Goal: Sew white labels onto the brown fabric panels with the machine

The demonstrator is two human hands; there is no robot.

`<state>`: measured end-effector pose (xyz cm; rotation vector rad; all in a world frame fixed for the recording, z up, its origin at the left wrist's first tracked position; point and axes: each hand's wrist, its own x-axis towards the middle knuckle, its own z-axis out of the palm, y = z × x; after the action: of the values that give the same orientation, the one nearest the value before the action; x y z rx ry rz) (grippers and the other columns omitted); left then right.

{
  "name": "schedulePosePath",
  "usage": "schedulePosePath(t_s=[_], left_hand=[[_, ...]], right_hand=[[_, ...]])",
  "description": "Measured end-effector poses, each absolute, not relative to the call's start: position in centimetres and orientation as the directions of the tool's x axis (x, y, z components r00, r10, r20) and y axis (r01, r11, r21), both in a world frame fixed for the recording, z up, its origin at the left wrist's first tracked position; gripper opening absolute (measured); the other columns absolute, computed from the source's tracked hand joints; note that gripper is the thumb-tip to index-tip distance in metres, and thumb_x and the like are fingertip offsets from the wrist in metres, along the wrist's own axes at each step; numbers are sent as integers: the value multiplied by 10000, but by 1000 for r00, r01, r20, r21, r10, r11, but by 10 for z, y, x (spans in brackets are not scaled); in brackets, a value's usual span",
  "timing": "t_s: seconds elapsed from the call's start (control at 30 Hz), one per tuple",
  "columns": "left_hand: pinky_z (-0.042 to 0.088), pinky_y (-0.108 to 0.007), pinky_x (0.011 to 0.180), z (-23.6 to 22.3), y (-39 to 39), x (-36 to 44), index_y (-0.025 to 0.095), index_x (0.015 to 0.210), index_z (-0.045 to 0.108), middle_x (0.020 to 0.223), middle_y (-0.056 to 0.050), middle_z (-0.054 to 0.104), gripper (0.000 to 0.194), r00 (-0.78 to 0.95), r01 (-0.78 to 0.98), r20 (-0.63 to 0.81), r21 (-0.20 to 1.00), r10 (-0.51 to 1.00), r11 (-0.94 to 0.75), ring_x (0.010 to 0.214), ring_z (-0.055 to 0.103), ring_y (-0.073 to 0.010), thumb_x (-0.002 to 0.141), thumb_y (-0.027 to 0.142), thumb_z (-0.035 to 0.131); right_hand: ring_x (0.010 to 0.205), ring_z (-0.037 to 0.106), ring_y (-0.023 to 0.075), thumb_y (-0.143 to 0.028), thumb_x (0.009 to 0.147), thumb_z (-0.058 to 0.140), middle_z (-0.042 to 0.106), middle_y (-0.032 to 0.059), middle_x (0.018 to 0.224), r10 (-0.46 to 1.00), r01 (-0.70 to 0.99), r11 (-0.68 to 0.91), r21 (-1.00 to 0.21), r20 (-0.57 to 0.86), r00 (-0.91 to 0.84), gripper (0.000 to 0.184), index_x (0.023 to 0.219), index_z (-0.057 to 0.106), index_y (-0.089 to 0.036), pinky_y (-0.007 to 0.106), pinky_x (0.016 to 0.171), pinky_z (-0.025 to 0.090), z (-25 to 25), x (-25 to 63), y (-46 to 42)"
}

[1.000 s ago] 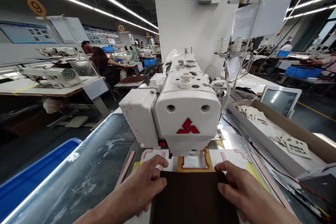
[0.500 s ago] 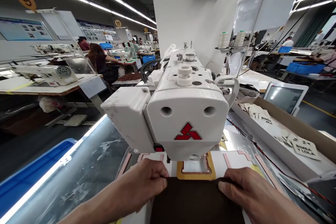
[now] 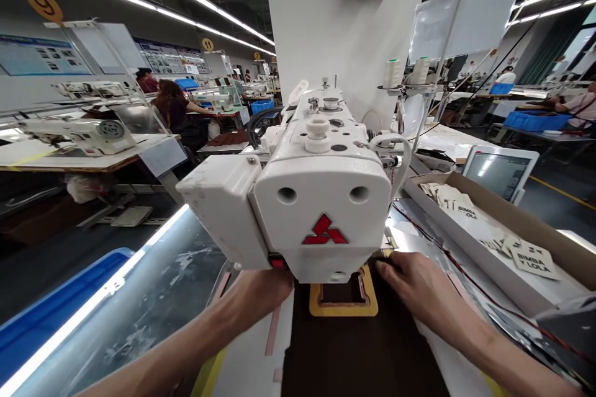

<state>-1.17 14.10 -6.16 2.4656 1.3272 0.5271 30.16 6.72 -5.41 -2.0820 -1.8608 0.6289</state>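
Observation:
A dark brown fabric panel lies flat on the white machine bed, passing under the yellow frame below the sewing machine head. Brown shows through the frame's opening. My right hand grips the panel at its far right side, thumb on top and fingers bent. On the other side, my left hand reaches to the panel's left edge beneath the machine head. The machine hides its fingers, so their hold cannot be seen.
At right, an open cardboard box holds printed labels, with a tablet-like screen behind it. A red-black cable runs past metal scissors. A blue bin stands at left. Thread cones stand behind; people work farther back.
Both hands have moved forward, away from me, and the brown panel has slid with them beneath the yellow frame. My left fingers have gone out of sight behind the machine head.

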Motion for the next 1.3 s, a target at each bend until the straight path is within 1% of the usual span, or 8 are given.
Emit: schedulePosePath(t_s=[0.1,0.2,0.37,0.57,0.7,0.93,1.17,1.3], left_hand=[[524,-344,637,-57,108,-22,194,848,702,742,-53,685,410,473,761,262,360,841,-540,700,682,-246,1111,343,425],[580,-341,916,-50,69,-32,260,1198,726,1172,-52,769,301,673,623,324,235,665,-746,1063,736,-251,1121,307,439],[487,-426,1192,-51,54,-30,198,1491,593,1537,-57,565,575,862,487,217,-103,458,-867,1400,573,-325,1073,592,588],[487,-518,1184,-52,68,-30,174,1527,561,1552,-72,539,515,796,597,238,-161,557,-786,1399,566,-358,1109,476,553],[422,-535,1229,-54,68,-30,205,1595,474,1588,-55,499,570,808,581,165,-55,566,-812,1443,518,-356,1105,485,558],[357,-548,1253,-60,94,-22,214,1562,516,1595,-111,505,468,743,640,143,133,654,-756,1504,437,-345,1138,408,480],[196,-383,1339,-67,49,-49,255,1508,579,1584,-14,529,441,810,519,313,8,496,-855,1488,475,-249,1106,435,558],[86,-350,1351,-74,30,-55,243,1592,473,1588,-2,521,581,812,518,343,-50,472,-854,1536,396,-232,1122,585,476]], right_hand=[[715,702,247,-428,1090,443,752,53,886,996,906,-11,-423,75,47,299,1138,671,-241,354,612,474,-64,312,48],[1038,750,261,-313,1073,519,777,50,1200,805,861,496,-116,433,-405,246,1235,703,-290,383,847,578,-75,329,18],[1225,706,270,-467,1028,655,692,21,1420,554,686,685,244,437,-708,353,1293,737,-248,378,940,612,-86,340,1],[1342,630,357,-420,1060,594,584,24,1528,761,800,595,77,265,-592,458,1491,629,-269,538,1030,595,-79,317,23],[1459,503,391,-373,1093,529,486,54,1613,875,874,473,-109,179,-451,467,1547,571,-274,672,1133,474,-77,315,30],[1495,453,390,-303,1097,504,508,103,1595,881,868,470,-163,153,-448,437,1513,610,-218,702,1181,391,-75,317,29],[1432,549,312,-304,1093,533,560,46,1569,839,849,516,-109,261,-477,391,1465,650,-276,576,1207,424,-73,325,2],[1313,656,290,-382,1080,583,639,48,1483,720,779,621,86,330,-611,352,1362,715,-219,476,1101,539,-77,327,-24]])
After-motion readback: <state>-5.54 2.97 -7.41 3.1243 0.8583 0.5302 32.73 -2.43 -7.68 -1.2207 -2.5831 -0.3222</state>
